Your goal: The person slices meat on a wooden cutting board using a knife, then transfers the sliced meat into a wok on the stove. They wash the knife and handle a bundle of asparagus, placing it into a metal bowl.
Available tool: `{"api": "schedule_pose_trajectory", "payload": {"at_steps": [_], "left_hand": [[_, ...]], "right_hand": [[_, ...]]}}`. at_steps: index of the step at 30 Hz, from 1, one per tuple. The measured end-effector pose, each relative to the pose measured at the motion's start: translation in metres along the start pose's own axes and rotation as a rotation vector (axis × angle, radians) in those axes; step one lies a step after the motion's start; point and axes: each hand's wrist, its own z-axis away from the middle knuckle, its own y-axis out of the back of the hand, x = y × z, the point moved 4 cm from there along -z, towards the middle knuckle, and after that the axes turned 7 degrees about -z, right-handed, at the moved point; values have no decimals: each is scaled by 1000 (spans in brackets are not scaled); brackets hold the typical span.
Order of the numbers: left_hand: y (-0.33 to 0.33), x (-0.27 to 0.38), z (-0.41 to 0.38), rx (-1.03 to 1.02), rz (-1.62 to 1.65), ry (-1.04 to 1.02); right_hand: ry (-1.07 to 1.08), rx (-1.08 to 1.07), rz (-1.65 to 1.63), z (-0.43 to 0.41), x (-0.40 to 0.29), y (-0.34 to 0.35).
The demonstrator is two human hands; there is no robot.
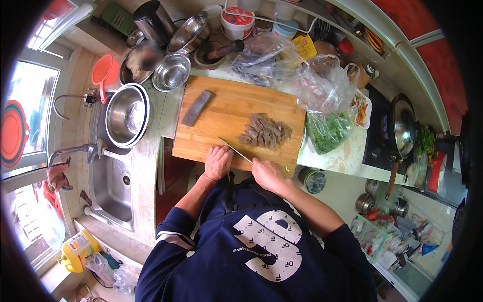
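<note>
My right hand (268, 175) is closed around the handle of a kitchen knife (237, 150), whose blade slants up and left over the near edge of a wooden cutting board (226, 94). Beside the blade, my left hand (219, 162) rests at the board's near edge with fingers curled; whether it holds anything is hidden. A dark grey-brown slab of food (197, 108) lies on the board's left part. Cut pieces of a similar colour (266, 132) are heaped on the right part, beyond the knife.
Left of the board are nested steel bowls (127, 115) beside a sink (113, 188). Behind it stand a small steel bowl (172, 72) and a mortar with pestle (211, 55). To the right lie a plastic bag of green herbs (328, 132) and a stove with a lidded pan (403, 124).
</note>
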Motion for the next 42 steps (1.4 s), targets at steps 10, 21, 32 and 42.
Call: {"api": "schedule_pose_trajectory", "payload": {"at_steps": [10,21,32,42], "left_hand": [[1,3,-10,75,28,133],[-3,11,-5,-32,-7,43],[-7,8,-2,-41,-10,48],[-7,5,2,-14,-12,62]], "right_hand": [[-40,151,-112,-1,33,13],[72,126,121,18,8,6],[58,55,147,6,12,-3],[40,48,103,20,5,8]]}}
